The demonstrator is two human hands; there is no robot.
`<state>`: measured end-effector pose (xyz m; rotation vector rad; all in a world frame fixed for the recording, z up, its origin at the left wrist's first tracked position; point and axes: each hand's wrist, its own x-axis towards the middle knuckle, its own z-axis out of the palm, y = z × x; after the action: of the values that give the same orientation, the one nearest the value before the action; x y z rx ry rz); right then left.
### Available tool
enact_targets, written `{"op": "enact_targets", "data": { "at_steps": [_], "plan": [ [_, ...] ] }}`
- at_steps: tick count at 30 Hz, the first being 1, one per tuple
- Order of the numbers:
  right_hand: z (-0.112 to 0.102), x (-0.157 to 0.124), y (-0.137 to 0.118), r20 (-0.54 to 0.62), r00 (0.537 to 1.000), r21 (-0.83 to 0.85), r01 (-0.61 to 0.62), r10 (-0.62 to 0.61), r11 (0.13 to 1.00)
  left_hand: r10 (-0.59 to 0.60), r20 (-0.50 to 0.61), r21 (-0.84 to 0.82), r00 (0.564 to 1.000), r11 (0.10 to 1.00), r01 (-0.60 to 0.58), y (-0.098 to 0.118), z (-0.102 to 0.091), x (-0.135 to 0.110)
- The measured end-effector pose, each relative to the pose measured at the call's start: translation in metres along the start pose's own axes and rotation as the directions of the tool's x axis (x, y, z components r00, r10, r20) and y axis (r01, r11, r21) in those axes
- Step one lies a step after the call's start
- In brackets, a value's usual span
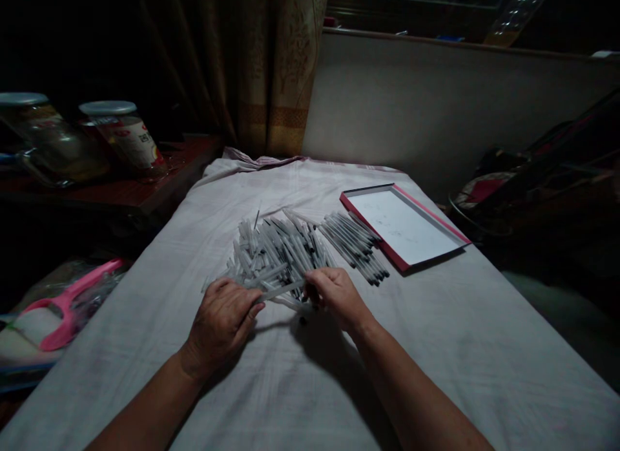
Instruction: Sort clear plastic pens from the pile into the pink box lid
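A pale, translucent pen [283, 291] stretches between my two hands, just above the near edge of a loose heap. My left hand [223, 318] is closed on one end of it, thumb against fingers. At the other end my right hand [335, 297] pinches it; the fingertips there are partly hidden in shadow. Behind both hands lies the heap of clear and grey pen parts [276, 247], pointing many ways. To its right, a group of pens with dark ends [351, 241] lies side by side, roughly parallel.
A shallow red-edged box [376, 239] with a white inside lies right of the pens. White cloth [271, 399] covers the table. On the left, a dark wooden stand [169, 179] holds a lidded jar [130, 141] and a glass mug [62, 154]. A pink plastic item [68, 302] sits below.
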<state>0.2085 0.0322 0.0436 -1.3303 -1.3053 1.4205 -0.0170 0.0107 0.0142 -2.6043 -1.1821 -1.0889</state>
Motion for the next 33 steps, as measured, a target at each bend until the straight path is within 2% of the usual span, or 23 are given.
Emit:
{"op": "enact_targets", "data": {
  "at_steps": [4, 6, 7, 9, 11, 12, 13, 16, 19, 22, 25, 28, 30, 33],
  "plan": [
    [0.000, -0.005, 0.000, 0.068, 0.984, -0.062, 0.169, -0.165, 0.984, -0.060, 0.033, -0.177, 0.998, 0.982, 0.065, -0.008, -0.005, 0.000],
    [-0.005, -0.006, 0.000, 0.125, 0.962, -0.072, 0.255, -0.245, 0.964, -0.146, 0.111, -0.310, 0.983, 0.935, 0.174, -0.015, -0.011, -0.002],
    [-0.009, -0.007, 0.000, 0.129, 0.950, -0.065, 0.293, -0.283, 0.954, -0.217, 0.169, -0.370, 0.961, 0.890, 0.266, -0.020, -0.014, -0.003],
    [-0.020, -0.005, 0.000, 0.051, 0.931, -0.054, 0.364, -0.362, 0.930, -0.391, 0.292, -0.450, 0.873, 0.749, 0.487, -0.026, -0.020, -0.005],
    [-0.029, -0.002, 0.002, -0.080, 0.897, -0.122, 0.424, -0.435, 0.897, -0.545, 0.324, -0.475, 0.773, 0.613, 0.632, -0.030, -0.022, -0.004],
    [-0.032, 0.000, 0.004, -0.116, 0.873, -0.210, 0.444, -0.473, 0.871, -0.597, 0.270, -0.463, 0.756, 0.608, 0.645, -0.030, -0.022, -0.003],
    [-0.033, 0.002, 0.006, -0.118, 0.848, -0.334, 0.456, -0.517, 0.825, -0.601, 0.217, -0.431, 0.769, 0.648, 0.628, -0.030, -0.019, -0.002],
    [-0.027, 0.007, 0.015, -0.046, 0.790, -0.712, 0.403, -0.611, 0.574, -0.475, 0.035, -0.250, 0.880, 0.848, 0.467, -0.027, -0.008, 0.002],
    [-0.017, 0.007, 0.021, 0.019, 0.771, -0.888, 0.305, -0.636, 0.344, -0.334, 0.023, -0.042, 0.942, 0.941, 0.335, -0.028, 0.004, -0.001],
    [-0.009, 0.004, 0.023, 0.074, 0.774, -0.935, 0.274, -0.629, 0.227, -0.262, 0.053, 0.088, 0.964, 0.962, 0.257, -0.032, 0.012, -0.007],
    [-0.007, 0.002, 0.022, 0.094, 0.776, -0.931, 0.290, -0.624, 0.221, -0.214, 0.080, 0.130, 0.974, 0.971, 0.202, -0.032, 0.016, -0.013],
    [-0.015, 0.005, 0.021, 0.065, 0.782, -0.907, 0.306, -0.620, 0.291, -0.199, 0.091, 0.126, 0.976, 0.974, 0.186, -0.029, 0.017, -0.015],
    [-0.030, 0.008, 0.020, -0.025, 0.801, -0.908, 0.231, -0.598, 0.348, -0.203, 0.072, 0.116, 0.977, 0.974, 0.193, -0.028, 0.016, -0.016],
    [-0.063, 0.013, 0.017, -0.229, 0.836, -0.914, -0.009, -0.498, 0.405, -0.203, 0.028, 0.092, 0.979, 0.976, 0.199, -0.028, 0.016, -0.015]
  ]
}}
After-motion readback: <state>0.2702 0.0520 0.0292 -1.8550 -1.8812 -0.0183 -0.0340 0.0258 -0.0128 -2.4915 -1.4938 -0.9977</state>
